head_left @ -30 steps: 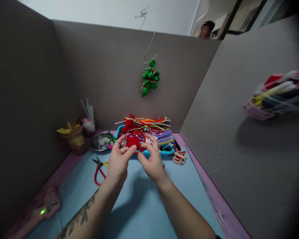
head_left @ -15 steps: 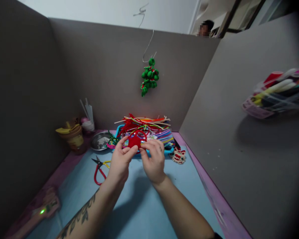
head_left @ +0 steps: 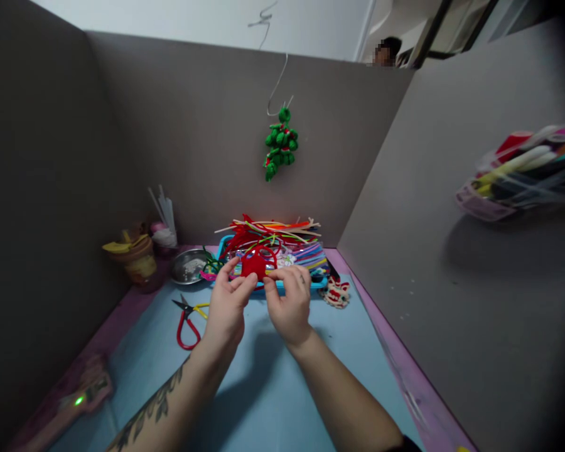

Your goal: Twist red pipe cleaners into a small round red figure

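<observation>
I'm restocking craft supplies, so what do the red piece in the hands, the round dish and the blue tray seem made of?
Red piece: perhaps felt or chenille, from its matte, soft look; fibres too small to tell. Round dish: likely metal with a soft shine, given its silvery-grey sides. Blue tray: probably smooth plastic, judging by its even, bright rim.

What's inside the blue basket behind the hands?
The blue basket holds colourful strands at the back and a purple-blue bundle. The left hand, right hand and red piece cover part; whatever's behind them is hidden.
</observation>
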`<state>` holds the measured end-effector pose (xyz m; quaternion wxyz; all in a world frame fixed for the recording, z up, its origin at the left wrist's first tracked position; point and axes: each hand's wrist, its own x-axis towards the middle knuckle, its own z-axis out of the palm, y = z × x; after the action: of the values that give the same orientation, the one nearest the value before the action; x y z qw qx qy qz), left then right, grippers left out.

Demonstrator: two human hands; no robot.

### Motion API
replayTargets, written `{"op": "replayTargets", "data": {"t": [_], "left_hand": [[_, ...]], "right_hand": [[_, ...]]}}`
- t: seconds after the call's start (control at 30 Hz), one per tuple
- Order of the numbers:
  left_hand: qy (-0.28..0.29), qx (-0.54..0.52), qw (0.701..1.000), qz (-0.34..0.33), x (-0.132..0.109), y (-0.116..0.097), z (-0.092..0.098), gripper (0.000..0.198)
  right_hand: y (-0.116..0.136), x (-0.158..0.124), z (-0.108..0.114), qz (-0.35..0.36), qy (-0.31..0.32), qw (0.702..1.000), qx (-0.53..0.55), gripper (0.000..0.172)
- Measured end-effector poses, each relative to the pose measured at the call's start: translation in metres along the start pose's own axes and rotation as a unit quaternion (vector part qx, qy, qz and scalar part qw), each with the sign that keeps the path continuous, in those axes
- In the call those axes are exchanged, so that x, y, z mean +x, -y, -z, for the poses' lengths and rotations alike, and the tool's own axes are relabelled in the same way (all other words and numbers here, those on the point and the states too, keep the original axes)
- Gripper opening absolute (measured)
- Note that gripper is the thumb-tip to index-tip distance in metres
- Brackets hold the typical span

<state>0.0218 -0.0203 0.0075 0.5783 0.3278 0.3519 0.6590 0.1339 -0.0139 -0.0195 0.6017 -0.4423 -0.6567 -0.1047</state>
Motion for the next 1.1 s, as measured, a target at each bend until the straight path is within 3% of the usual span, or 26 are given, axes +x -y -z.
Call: {"op": "replayTargets", "data": {"t": [0.47, 0.77, 1.1], "left_hand": [[-0.004, 0.011, 1.000, -0.017, 0.0013, 0.0046, 0.0010, 0.074], [-0.011, 0.038, 0.999, -0.022, 0.0051, 0.0055, 0.0029, 0.074], [0.001, 0.049, 0.998, -0.027, 0.0047, 0.0065, 0.0039, 0.076]], "right_hand": [[0.0012, 0.0012, 0.0025, -0.019, 0.027, 0.999, 0.027, 0.009], [0.0001, 0.0078, 0.0042, -0.088, 0.103, 0.987, 0.082, 0.011], [0.0011, 0.0080, 0.0053, -0.164, 0.093, 0.975, 0.118, 0.015]]}}
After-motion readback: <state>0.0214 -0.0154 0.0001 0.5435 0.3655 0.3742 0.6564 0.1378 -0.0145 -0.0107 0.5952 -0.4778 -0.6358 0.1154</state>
